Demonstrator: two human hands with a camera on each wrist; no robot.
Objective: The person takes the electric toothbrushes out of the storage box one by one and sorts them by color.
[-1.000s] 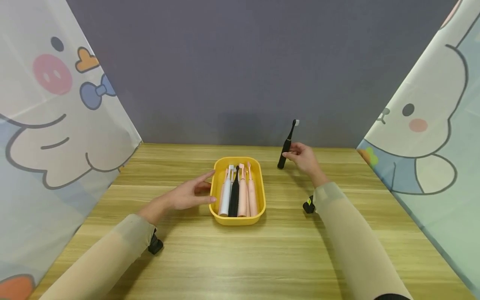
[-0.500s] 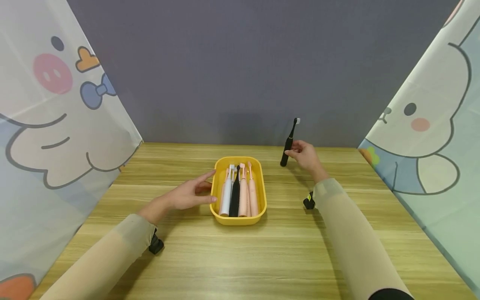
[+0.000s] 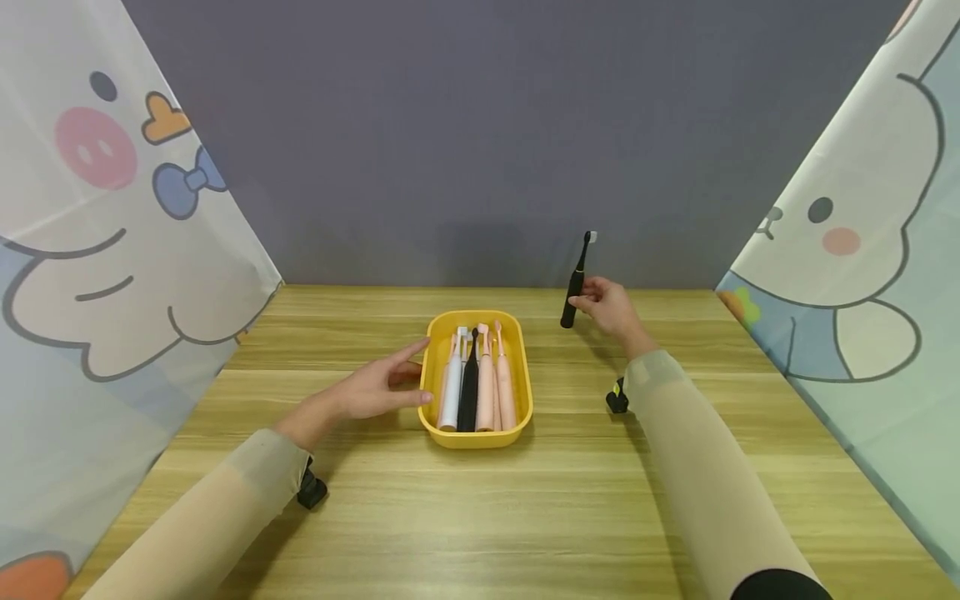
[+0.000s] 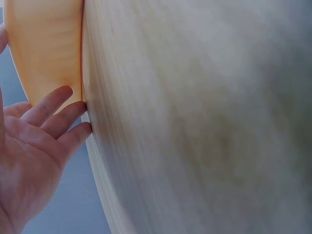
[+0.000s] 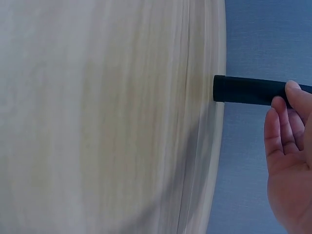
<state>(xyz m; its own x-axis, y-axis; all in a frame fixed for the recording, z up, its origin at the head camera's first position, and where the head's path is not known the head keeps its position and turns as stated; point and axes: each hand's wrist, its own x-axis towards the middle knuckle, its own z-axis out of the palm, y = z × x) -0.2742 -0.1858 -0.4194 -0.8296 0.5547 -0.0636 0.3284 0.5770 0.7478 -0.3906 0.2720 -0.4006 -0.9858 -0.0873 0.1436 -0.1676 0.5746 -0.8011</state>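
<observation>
Your right hand [image 3: 609,312]: thumb and fingertips pinching the black brush [image 3: 574,293] by its handle, head up, leaning slightly right, white bristles facing right. Brush is right of the tray [image 3: 480,442], well apart from it, over the far part of the table [image 3: 480,525]; can't tell whether its base touches the wood. Your left hand [image 3: 375,390]: fingers spread and loosely extended at the tray's left side, thumb tip at the rim. Tray yellow, flat on the table. In it, lying lengthwise, heads pointing away from you: a white brush [image 3: 452,400], the other black brush [image 3: 468,400] beside it, pink brushes [image 3: 506,398] mostly to the right. Behind, a grey wall [image 3: 510,125]; cartoon-printed sheets [image 3: 105,325] at both sides.
</observation>
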